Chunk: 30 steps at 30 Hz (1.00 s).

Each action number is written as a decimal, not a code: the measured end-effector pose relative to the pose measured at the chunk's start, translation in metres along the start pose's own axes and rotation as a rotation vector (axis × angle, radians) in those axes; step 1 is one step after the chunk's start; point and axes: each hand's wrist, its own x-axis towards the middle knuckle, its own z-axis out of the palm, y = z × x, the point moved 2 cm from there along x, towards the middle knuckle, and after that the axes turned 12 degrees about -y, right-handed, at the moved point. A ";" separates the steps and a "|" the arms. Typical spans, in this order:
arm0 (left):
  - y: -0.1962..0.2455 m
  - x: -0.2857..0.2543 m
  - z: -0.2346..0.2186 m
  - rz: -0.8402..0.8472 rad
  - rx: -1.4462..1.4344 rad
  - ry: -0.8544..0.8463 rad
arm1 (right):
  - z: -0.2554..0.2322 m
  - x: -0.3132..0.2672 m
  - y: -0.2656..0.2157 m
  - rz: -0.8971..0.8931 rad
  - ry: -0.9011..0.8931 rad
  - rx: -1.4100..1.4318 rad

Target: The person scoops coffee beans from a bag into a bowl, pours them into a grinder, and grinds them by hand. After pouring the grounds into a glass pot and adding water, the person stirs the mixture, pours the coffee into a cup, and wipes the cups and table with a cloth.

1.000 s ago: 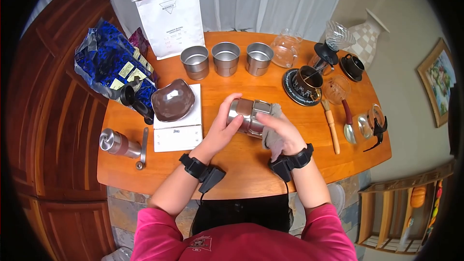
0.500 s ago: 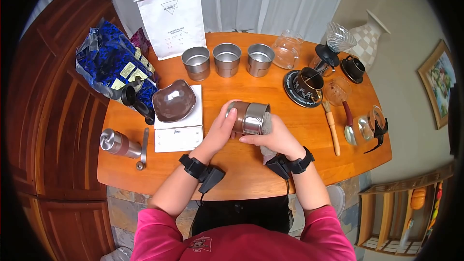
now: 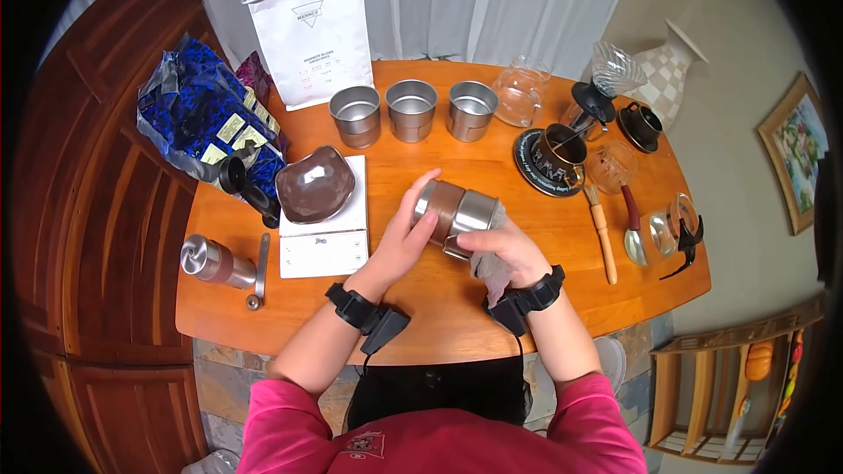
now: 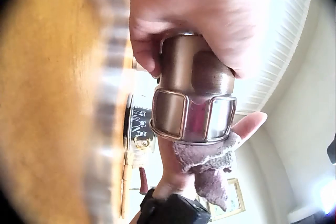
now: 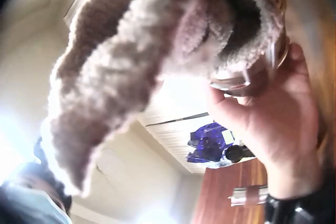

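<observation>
Above the middle of the table, my left hand (image 3: 403, 233) grips the base end of a metal cup (image 3: 457, 211) with a brown band, which lies tilted on its side. Wire handles show against the cup (image 4: 197, 72) in the left wrist view. A grey cloth (image 3: 493, 265) is stuffed into the cup's mouth and hangs down below it. My right hand (image 3: 512, 250) holds the cloth at the mouth, its thumb on the cup's side. In the right wrist view the cloth (image 5: 121, 61) lines the rim and hides the cup's inside.
Three metal cups (image 3: 411, 111) stand at the back beside a white bag (image 3: 309, 35). On the left are a brown dish (image 3: 314, 184) on a white scale (image 3: 323, 254) and a grinder (image 3: 217, 263). A black mug (image 3: 559, 151), a brush (image 3: 604, 241) and glassware are on the right.
The cup has turned in my hands, its mouth now tipping down to the right and its wire handles shifting round. My right hand and the cloth have moved with the mouth.
</observation>
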 end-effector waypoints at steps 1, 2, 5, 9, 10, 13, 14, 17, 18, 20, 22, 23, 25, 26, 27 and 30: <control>-0.001 0.000 0.000 0.001 0.006 0.005 | -0.002 0.000 0.000 0.022 -0.037 -0.059; -0.002 -0.001 0.000 0.002 0.012 0.011 | -0.004 0.002 -0.001 0.045 -0.075 -0.118; 0.001 -0.003 0.001 -0.026 0.021 0.015 | -0.008 0.003 -0.008 0.086 -0.085 -0.274; 0.005 -0.002 0.002 0.024 0.124 0.055 | 0.000 0.003 -0.010 0.031 0.097 -0.270; 0.005 -0.001 0.002 0.034 0.136 0.058 | 0.000 0.004 -0.010 0.039 0.091 -0.201; 0.002 -0.001 0.003 0.055 0.129 0.024 | -0.003 0.002 -0.009 0.042 0.063 -0.055; 0.001 -0.001 0.003 0.060 0.121 0.008 | -0.004 0.000 -0.009 0.030 0.042 -0.046; 0.002 -0.002 0.002 0.099 0.167 -0.016 | -0.006 0.003 -0.009 0.017 -0.051 -0.123; -0.002 -0.002 0.001 0.071 0.116 -0.004 | -0.007 0.004 -0.010 0.015 -0.085 -0.165; -0.009 0.000 -0.002 0.016 0.014 0.018 | -0.007 0.004 -0.008 0.078 0.008 -0.344; -0.010 0.001 -0.002 -0.077 -0.048 0.029 | -0.006 0.006 -0.005 0.075 0.031 -0.412; -0.010 0.000 -0.002 -0.124 -0.078 0.035 | -0.006 0.008 -0.002 0.039 0.009 -0.390; -0.003 0.000 0.000 -0.194 -0.164 0.031 | -0.006 0.008 -0.002 0.012 -0.012 -0.386; -0.001 0.000 0.001 -0.227 -0.208 0.030 | -0.005 0.008 -0.003 0.022 -0.011 -0.404; -0.001 0.000 0.001 -0.186 -0.162 0.030 | -0.005 0.007 -0.004 0.033 -0.011 -0.423; 0.000 0.001 0.002 -0.060 -0.013 0.022 | -0.008 0.008 -0.007 0.012 -0.005 -0.295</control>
